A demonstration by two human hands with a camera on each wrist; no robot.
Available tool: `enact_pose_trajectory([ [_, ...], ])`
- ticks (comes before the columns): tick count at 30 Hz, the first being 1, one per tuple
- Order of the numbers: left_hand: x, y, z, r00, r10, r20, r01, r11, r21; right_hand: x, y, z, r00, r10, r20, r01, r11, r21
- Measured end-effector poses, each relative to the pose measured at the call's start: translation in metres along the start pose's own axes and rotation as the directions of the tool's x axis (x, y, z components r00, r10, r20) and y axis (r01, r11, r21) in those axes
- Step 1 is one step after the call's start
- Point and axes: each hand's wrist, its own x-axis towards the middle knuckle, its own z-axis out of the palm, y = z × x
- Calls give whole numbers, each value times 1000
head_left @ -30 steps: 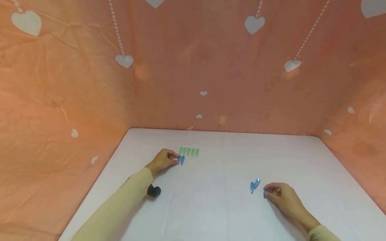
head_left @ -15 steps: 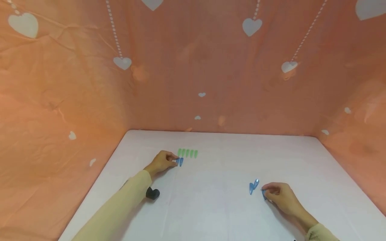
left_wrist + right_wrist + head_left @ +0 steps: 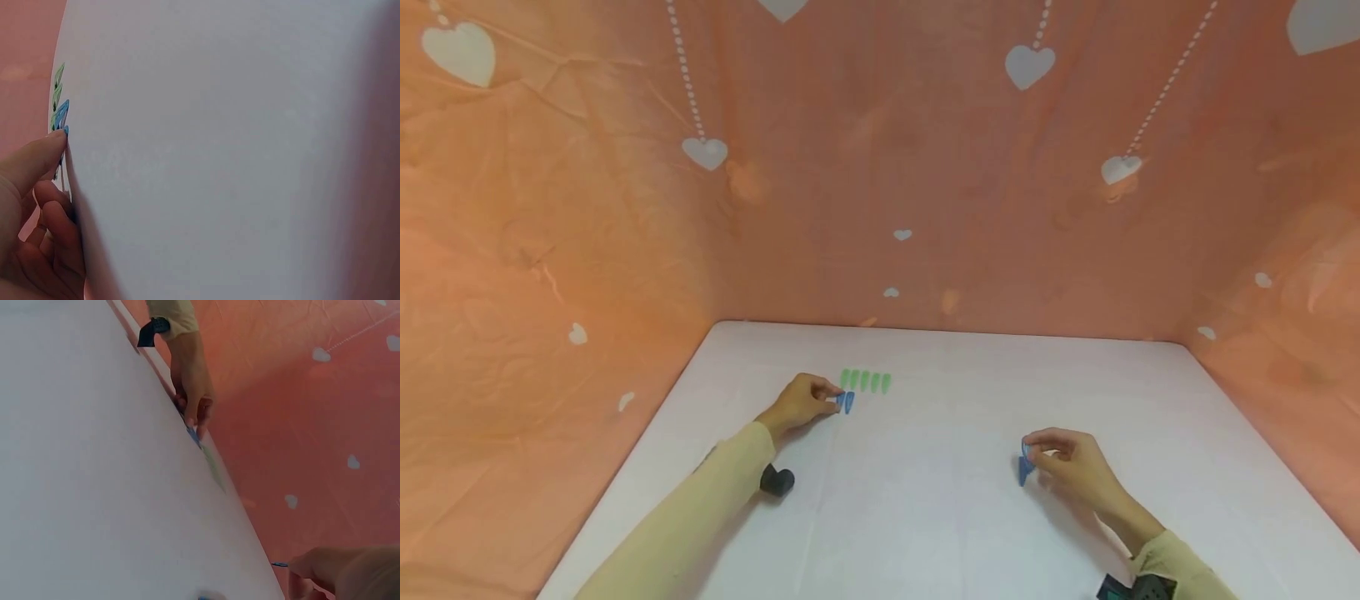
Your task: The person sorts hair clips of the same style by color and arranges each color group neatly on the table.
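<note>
In the head view, several green snap hair clips lie in a row at the back left of the white table. Just in front of them are two blue hair clips, side by side. My left hand pinches the left one between thumb and index finger, at the table surface. Farther right, my right hand is raised a little and holds a blue hair clip by its end, seen in the right wrist view as a thin blue clip. Below its fingertips another blue hair clip lies on the table, partly overlapped.
An orange curtain with white hearts encloses the back and sides of the white table. A black wrist device sits on the left sleeve, another on the right.
My right hand has moved left and up with its blue hair clip, over the loose blue clips, one of which no longer shows separately. My left hand stays at its clip.
</note>
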Motion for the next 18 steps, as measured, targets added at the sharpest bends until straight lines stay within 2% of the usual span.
enact_pose_trajectory([
  [7, 2, -1, -1, 1000, 0, -1, 0, 1000, 5, 20, -13, 22, 997, -49, 60, 46, 997, 60],
  [12, 5, -4, -1, 1000, 21, -9, -21, 1000, 22, 33, -23, 39, 993, -76, 93, 68, 994, 86],
  [18, 5, -4, -2, 1000, 25, -4, -25, 1000, 13, 45, -35, 57, 991, -87, 100, 76, 991, 109],
])
